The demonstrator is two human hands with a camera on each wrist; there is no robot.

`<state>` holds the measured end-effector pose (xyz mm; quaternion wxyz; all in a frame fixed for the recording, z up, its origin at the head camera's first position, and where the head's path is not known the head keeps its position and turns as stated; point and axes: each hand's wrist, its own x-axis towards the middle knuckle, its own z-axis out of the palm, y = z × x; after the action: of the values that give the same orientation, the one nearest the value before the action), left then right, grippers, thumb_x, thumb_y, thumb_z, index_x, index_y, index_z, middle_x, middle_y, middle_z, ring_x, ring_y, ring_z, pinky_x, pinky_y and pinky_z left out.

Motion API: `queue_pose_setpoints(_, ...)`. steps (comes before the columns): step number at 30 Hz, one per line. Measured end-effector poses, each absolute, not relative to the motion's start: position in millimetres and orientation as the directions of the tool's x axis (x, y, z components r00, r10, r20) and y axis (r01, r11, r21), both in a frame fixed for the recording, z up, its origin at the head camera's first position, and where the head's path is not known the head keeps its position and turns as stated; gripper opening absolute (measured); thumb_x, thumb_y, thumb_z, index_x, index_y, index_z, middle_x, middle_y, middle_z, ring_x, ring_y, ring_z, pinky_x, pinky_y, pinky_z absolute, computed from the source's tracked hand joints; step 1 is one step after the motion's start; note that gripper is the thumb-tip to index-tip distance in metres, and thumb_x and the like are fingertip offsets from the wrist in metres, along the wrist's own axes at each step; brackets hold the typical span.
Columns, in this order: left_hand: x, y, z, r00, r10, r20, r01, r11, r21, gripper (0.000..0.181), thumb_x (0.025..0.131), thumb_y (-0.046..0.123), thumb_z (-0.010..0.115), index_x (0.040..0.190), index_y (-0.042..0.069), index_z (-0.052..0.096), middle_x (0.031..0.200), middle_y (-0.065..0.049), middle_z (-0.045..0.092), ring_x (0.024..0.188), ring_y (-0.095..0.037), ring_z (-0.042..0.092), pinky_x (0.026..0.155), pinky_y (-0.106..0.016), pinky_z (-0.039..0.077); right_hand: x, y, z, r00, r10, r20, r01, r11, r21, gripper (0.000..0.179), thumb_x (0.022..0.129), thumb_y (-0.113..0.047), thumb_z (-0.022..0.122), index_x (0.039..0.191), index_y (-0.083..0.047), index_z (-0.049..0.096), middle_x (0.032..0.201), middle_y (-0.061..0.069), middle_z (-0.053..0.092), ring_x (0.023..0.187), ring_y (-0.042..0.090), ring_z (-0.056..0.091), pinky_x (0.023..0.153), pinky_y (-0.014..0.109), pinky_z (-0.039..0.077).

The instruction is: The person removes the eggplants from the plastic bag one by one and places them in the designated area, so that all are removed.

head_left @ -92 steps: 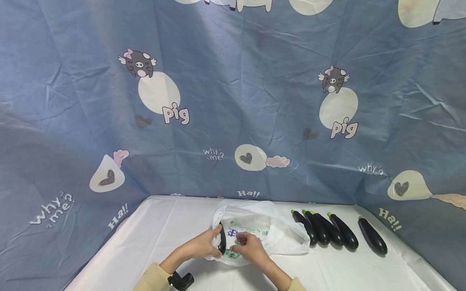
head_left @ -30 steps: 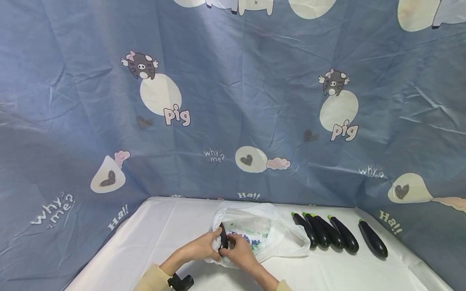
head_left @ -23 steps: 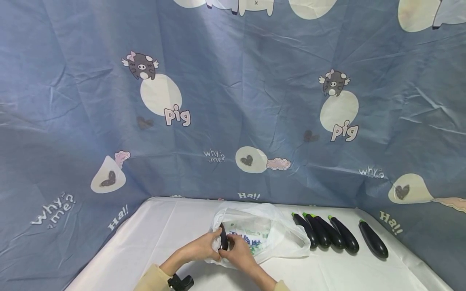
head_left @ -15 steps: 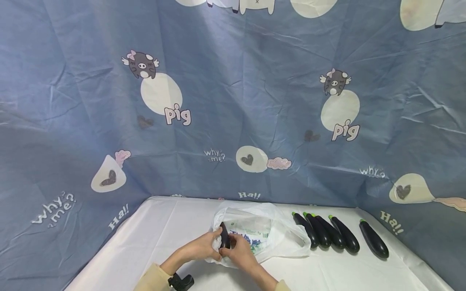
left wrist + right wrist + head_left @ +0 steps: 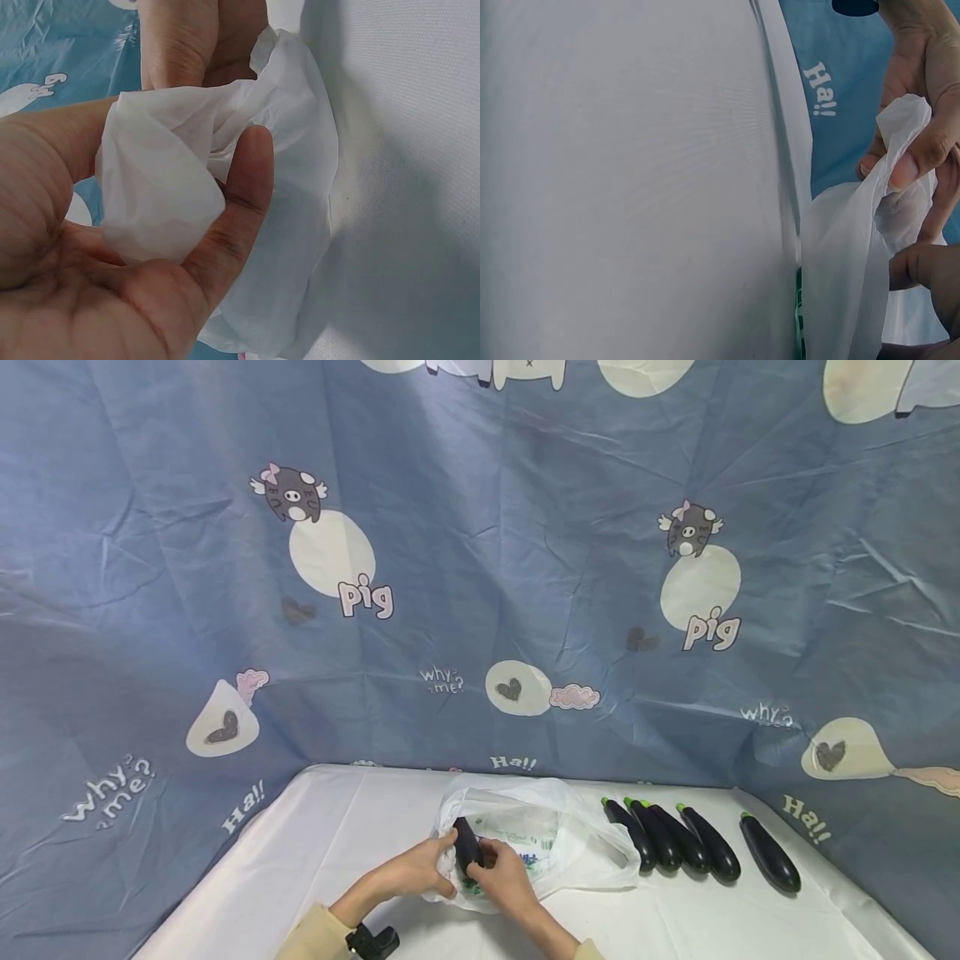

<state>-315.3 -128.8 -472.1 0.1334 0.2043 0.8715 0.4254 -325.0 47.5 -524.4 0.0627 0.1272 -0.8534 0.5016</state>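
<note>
A white plastic bag [image 5: 588, 856] with blue and green print lies on the table, its mouth toward me. My left hand [image 5: 418, 867] holds the left edge of the mouth; in the left wrist view a fold of the bag [image 5: 161, 180] lies between its thumb and fingers. A dark eggplant [image 5: 468, 845] stands at a slant within the mouth, beside the left fingertips. My right hand [image 5: 506, 878] grips its lower part between thumb and fingers. In the right wrist view the bag hides the eggplant; both the left hand [image 5: 922, 120] and right hand [image 5: 934, 277] show.
Several eggplants [image 5: 708, 843] with green stems lie on the right of the white-covered table [image 5: 360, 827], most close together, one [image 5: 768, 853] farther right. A blue printed curtain [image 5: 525, 610] hangs behind and at both sides.
About three seconds ago my right hand was apart from the eggplant; it has since taken hold. The eggplant has now shifted rightward and tilted. My left hand stays nearly still.
</note>
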Motion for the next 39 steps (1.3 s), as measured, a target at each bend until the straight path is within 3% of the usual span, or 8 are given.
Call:
queue_pose_setpoints(10,-314.9,-128.3,-471.2,-0.882,0.469,-0.046,0.25,0.549,0.797,0.096,0.063,0.004,0.076,0.144,-0.016,0.027,0.152,-0.032,0.027,0.14,-0.048,0.024,0.11,-0.062,0.023,-326.9,49.0,-523.4,-0.954,-0.138,0.265,-0.299,0.453,-0.84,0.046,0.078,-0.011,0.065,0.122,0.002,0.061,0.118,0.017,0.065,0.104,0.029,0.065,0.088,0.042,0.053)
queue_pose_setpoints(27,-314.7,-128.5,-471.3,-0.875,0.481,-0.059,0.245,0.544,0.802,0.095,0.065,0.004,0.075,0.144,-0.016,0.026,0.153,-0.033,0.024,0.141,-0.049,0.021,0.11,-0.063,0.021,-328.3,51.1,-526.0,-0.95,-0.114,0.291,-0.311,0.448,-0.838,0.05,0.077,-0.015,0.074,0.119,0.007,0.06,0.111,0.019,0.067,0.098,0.028,0.066,0.086,0.045,0.052)
queue_pose_setpoints(39,-313.2,-128.1,-471.3,-0.865,0.498,-0.062,0.246,0.527,0.814,0.095,0.066,0.002,0.075,0.144,-0.017,0.025,0.153,-0.033,0.022,0.142,-0.049,0.017,0.111,-0.062,0.02,-329.0,53.6,-528.6,-0.955,-0.102,0.278,-0.292,0.474,-0.831,0.045,0.074,-0.019,0.075,0.11,0.008,0.066,0.091,0.013,0.072,0.082,0.018,0.067,0.071,0.027,0.052)
